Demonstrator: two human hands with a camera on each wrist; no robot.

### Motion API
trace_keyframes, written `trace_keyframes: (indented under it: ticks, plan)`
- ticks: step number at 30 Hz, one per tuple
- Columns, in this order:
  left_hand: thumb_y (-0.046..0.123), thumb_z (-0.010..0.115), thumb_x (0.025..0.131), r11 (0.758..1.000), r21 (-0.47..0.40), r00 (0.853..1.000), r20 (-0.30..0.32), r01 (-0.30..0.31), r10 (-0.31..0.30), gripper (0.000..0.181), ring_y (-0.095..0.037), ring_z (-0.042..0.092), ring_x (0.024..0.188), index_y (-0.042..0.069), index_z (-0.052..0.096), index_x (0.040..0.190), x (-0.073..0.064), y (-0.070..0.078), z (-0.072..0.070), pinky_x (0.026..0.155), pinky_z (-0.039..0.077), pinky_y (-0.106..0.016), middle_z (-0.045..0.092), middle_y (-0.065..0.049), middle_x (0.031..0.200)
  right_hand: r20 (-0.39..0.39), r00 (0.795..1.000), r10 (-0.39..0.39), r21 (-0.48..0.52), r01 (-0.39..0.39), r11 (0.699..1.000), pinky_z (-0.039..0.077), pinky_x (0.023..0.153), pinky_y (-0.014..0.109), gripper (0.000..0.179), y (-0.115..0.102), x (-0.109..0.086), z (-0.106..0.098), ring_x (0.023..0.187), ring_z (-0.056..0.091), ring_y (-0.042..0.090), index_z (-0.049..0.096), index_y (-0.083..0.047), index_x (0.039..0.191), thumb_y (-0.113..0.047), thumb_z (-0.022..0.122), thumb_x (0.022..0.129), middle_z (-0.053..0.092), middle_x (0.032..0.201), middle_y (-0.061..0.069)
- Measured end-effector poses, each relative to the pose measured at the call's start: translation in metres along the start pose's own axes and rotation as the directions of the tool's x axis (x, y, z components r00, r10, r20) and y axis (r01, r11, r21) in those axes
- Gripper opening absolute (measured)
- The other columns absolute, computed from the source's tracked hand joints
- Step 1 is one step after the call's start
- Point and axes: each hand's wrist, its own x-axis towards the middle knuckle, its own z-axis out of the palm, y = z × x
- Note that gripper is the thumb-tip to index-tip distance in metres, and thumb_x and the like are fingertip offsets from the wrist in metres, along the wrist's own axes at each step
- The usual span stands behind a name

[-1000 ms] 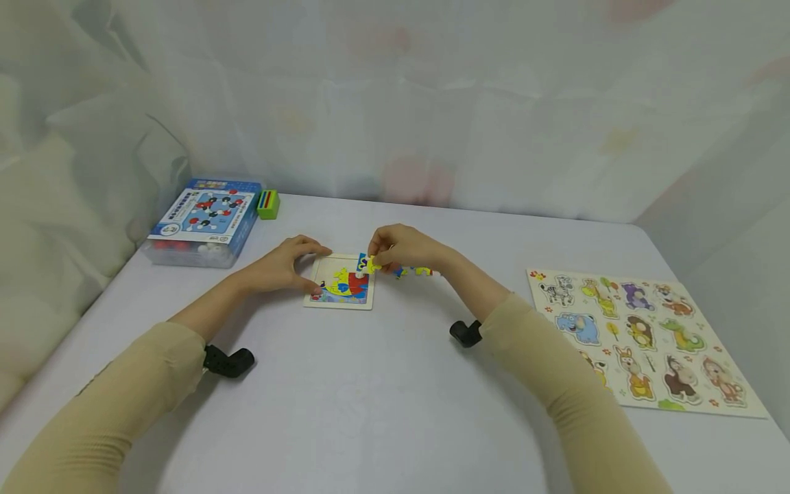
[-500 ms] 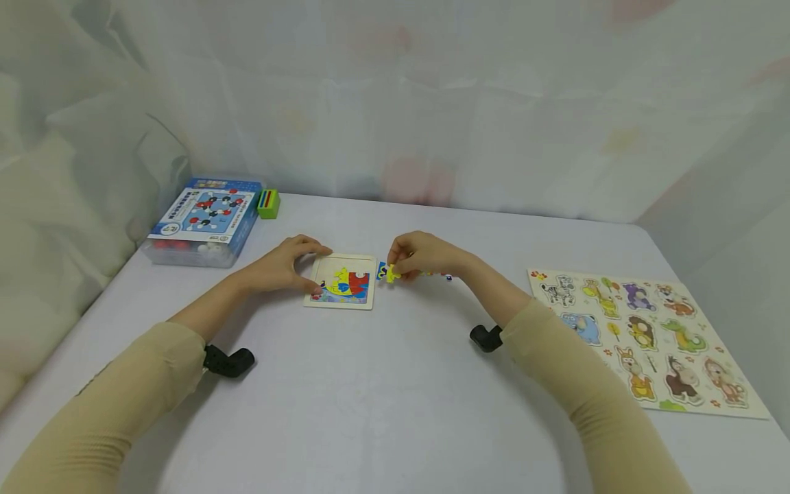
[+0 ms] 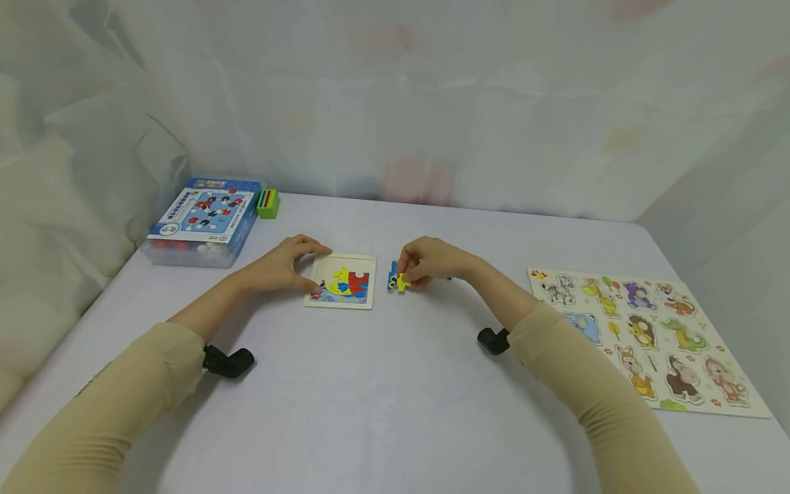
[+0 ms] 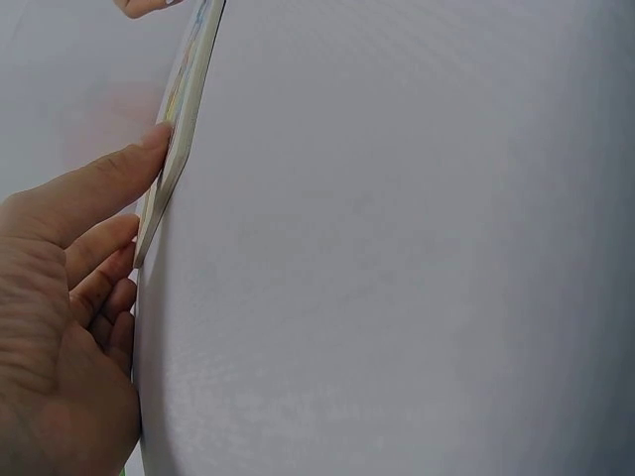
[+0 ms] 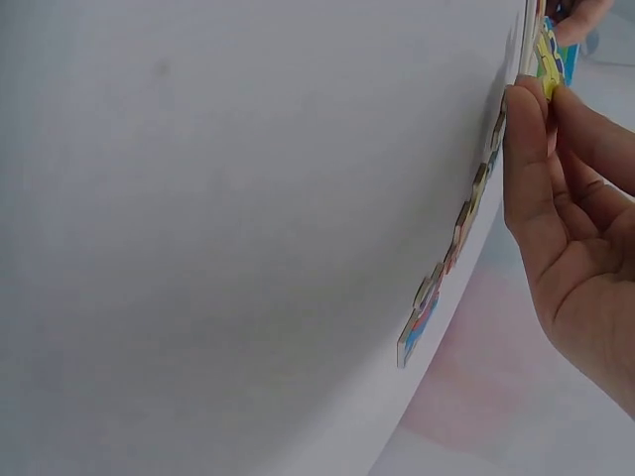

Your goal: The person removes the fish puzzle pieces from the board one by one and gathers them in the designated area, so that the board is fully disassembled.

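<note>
My left hand (image 3: 280,266) holds the left side of a small wooden puzzle tray (image 3: 345,262), thumb on its near left corner and fingers at its far left edge. Fitted pieces in the tray form a red, yellow and blue picture in its lower part; bare wood shows above. To the right of the tray, my right hand (image 3: 439,261) pinches a yellow and blue puzzle piece (image 3: 402,282) between thumb and fingertips. Several loose puzzle pieces (image 5: 422,309) lie on the table beside this hand, mostly hidden behind it in the head view.
A clear-sided box with a molecule picture (image 3: 206,219) stands at the back left, a small green block (image 3: 268,204) beside it. On the right lies a large animal puzzle board (image 3: 663,363), partly covered by the right sleeve. White cloth hangs behind the table (image 3: 370,398).
My right hand has moved right and slightly nearer, carrying the yellow and blue puzzle piece from over the tray's right edge to beside it. The left hand and tray have stayed put.
</note>
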Motion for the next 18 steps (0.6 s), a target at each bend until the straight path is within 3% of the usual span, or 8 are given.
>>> trace_keyframes:
  ticks: [18]
  plan:
    - [0.034,0.084,0.074,1.0,-0.002,1.0,0.003,0.01,-0.01,0.077,-0.036,0.025,0.145,0.019,0.051,0.143,-0.001,0.0011,-0.0001,0.118,0.021,-0.066,0.035,-0.011,0.152,-0.016,0.999,0.037,0.018,-0.037,0.999,0.06,0.07,0.025,0.012,0.0038,0.0007,0.0042,0.069,0.066,0.012,0.066,0.0,0.1,-0.006,0.068,0.09,0.067,0.083,0.005]
